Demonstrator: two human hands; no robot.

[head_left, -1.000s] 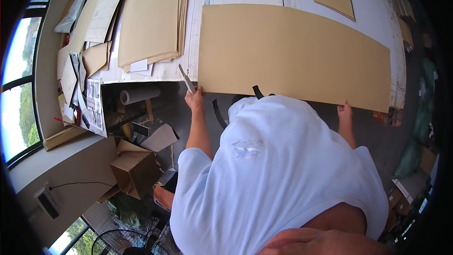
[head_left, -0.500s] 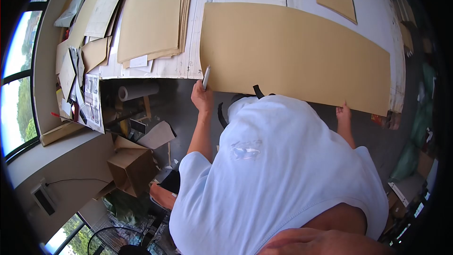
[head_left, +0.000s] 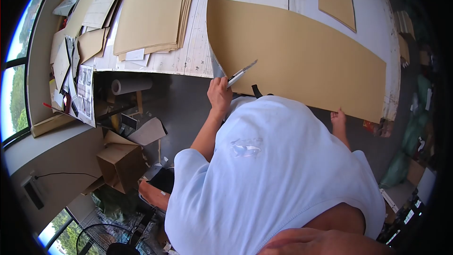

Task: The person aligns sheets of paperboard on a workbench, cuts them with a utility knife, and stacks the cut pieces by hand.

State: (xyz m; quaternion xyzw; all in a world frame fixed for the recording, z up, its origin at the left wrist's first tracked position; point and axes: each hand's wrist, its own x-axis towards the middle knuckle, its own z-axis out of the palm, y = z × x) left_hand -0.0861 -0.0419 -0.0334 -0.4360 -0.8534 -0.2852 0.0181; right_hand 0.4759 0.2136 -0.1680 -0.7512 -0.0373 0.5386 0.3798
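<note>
A long tan cardboard sheet (head_left: 302, 56) lies at the front edge of the table, its left end bent upward. My left hand (head_left: 220, 95) is closed around a utility knife (head_left: 241, 74), whose blade points up and right over the sheet. The same hand is at the sheet's lifted left corner; whether its fingers also pinch that corner, I cannot make out. Further right, my right hand (head_left: 338, 118) is closed on the sheet's front edge, with its fingers partly hidden under it.
Stacked tan sheets (head_left: 151, 14) lie on the table's left part, with loose offcuts (head_left: 92, 45) beyond them. Two smaller boards (head_left: 336, 0) are at the back. Below the table are a paper roll (head_left: 132, 85) and a cardboard box (head_left: 121, 166). A fan (head_left: 106, 238) stands lower left.
My left hand has moved right, with the knife now tilted over the sheet. The sheet's left end has risen and curled, and its right end has shifted slightly toward me.
</note>
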